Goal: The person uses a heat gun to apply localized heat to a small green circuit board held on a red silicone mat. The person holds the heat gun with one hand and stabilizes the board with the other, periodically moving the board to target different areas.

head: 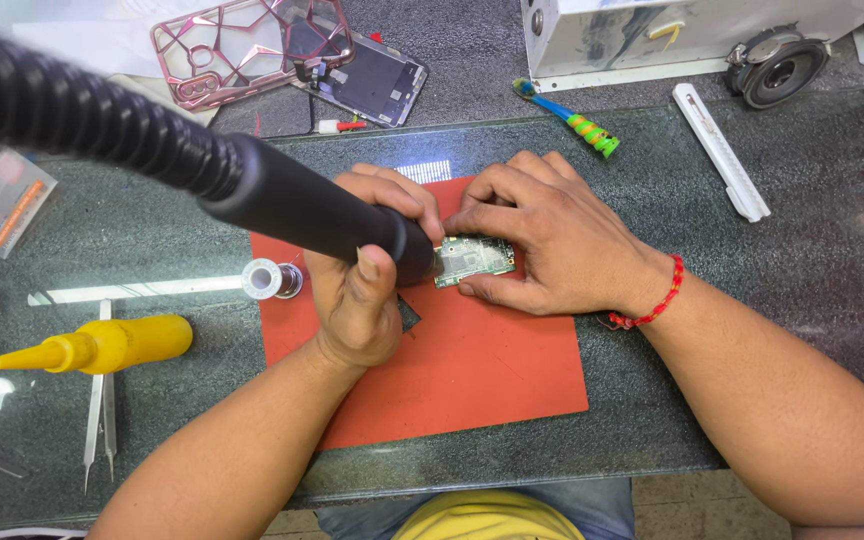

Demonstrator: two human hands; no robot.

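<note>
A small green circuit board (pixel 474 259) lies on an orange-red mat (pixel 472 370) in the middle of a dark glass-topped bench. My left hand (pixel 362 290) is wrapped around the black handle of a hot-air tool (pixel 302 205), whose ribbed black hose runs off to the upper left; the tool's tip sits right at the board's left edge. My right hand (pixel 542 240) rests on the mat, its fingers pinning the board from the top and right. A red bead bracelet (pixel 652 300) circles my right wrist.
A solder spool (pixel 270 279) sits at the mat's left edge. A yellow squeeze bottle (pixel 102 345) and tweezers (pixel 100 420) lie at the left. Behind are a pink phone case (pixel 242 45), an opened phone (pixel 372 80), a toothbrush (pixel 572 120), a white plastic tool (pixel 722 155) and a white box (pixel 672 35).
</note>
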